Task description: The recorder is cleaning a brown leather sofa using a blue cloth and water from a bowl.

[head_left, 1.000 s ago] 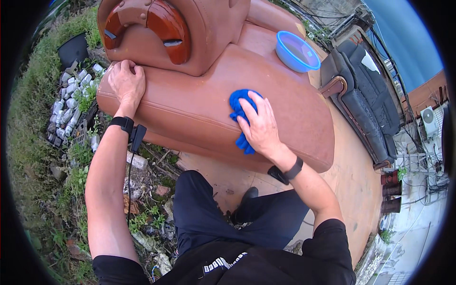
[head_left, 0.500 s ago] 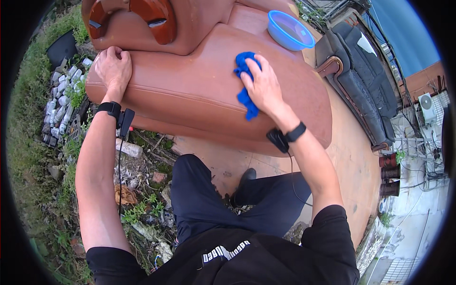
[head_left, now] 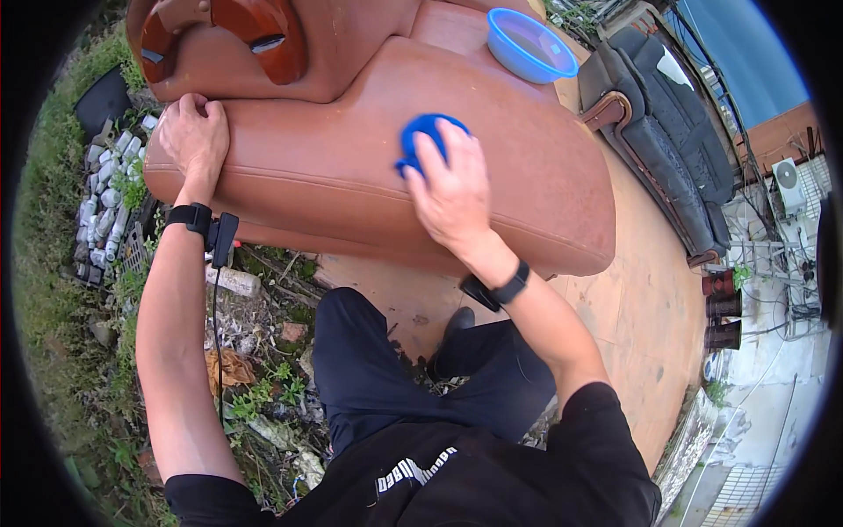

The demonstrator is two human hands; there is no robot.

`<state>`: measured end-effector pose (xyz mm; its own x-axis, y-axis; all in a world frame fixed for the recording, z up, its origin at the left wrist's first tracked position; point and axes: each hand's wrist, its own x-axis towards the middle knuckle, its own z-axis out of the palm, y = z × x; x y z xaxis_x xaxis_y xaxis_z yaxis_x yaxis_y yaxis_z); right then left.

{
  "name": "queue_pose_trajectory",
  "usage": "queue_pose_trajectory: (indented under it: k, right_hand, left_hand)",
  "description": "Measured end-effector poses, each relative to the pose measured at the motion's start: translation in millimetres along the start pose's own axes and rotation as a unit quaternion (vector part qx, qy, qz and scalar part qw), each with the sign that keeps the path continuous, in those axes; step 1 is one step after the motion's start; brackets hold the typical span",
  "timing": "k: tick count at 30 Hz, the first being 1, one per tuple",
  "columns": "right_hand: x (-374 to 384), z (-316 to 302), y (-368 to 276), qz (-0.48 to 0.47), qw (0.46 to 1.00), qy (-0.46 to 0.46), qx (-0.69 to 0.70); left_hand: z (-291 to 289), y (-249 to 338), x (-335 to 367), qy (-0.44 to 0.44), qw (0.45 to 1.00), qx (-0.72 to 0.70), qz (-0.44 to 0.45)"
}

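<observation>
On the sofa (head_left: 536, 171), the right grip (head_left: 454, 189) cups cloth (head_left: 420, 126).

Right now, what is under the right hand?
Under the right hand is a blue cloth on the brown sofa. The hand hides part of the cloth; the sofa directly beneath is covered.

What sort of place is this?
Probably an outdoor yard: weeds grow left of the brown sofa, open sky shows at the upper right, and what looks like an outdoor air-conditioning unit sits at the right.
</observation>
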<state>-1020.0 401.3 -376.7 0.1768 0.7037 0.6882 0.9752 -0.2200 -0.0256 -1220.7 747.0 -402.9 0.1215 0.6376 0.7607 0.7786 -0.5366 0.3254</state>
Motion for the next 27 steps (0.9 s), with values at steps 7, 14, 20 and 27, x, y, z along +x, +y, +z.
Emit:
queue_pose_trajectory:
  k: [7, 14, 20, 27]
  right_hand:
    - [49, 42, -56, -0.048, 0.995, 0.01, 0.085]
    - [-54, -36, 50, -0.046, 0.999, 0.026, 0.014]
    - [-145, -89, 135, 0.093, 0.991, 0.064, -0.071]
    - [-65, -20, 36, -0.011, 0.997, 0.07, -0.032]
  left_hand:
    - [6, -1, -4, -0.027, 1.0, -0.012, -0.01]
    - [10, -12, -3, -0.038, 0.999, 0.019, -0.015]
    - [16, -11, -5, -0.031, 0.999, 0.034, -0.004]
    - [3, 4, -2, -0.036, 0.999, 0.036, -0.02]
